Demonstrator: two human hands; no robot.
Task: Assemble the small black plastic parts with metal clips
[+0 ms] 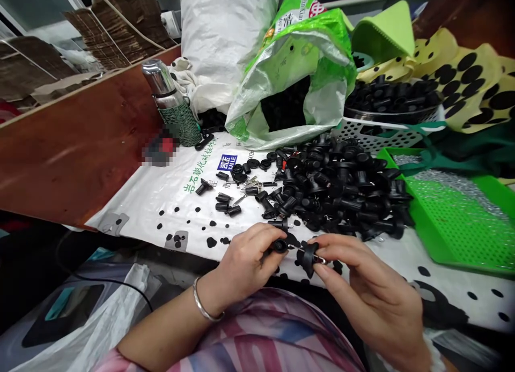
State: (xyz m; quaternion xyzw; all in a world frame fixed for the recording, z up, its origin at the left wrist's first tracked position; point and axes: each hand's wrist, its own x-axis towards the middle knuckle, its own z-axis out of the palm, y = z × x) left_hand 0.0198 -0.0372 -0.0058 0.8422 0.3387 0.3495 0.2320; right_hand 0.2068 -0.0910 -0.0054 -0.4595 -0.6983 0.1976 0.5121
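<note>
Between the thumb and fingers of my left hand [251,259] is a small black cylindrical part [279,245]. My right hand [368,286] pinches a black flanged part [309,258] with a thin metal clip or pin through it. A short piece of metal shows in the narrow gap between the two parts; whether they are joined I cannot tell. Just beyond my hands lies a large heap of black plastic parts [333,184], some with metal ends. Several loose black cylinders [227,203] are scattered to the left of the heap.
A green tray [442,238] of thin metal pieces sits at right. Behind the heap are an open green-and-white bag [245,114] and a white perforated basket [374,135] with more black parts. A flask [179,120] stands by the wooden board [80,141] at left.
</note>
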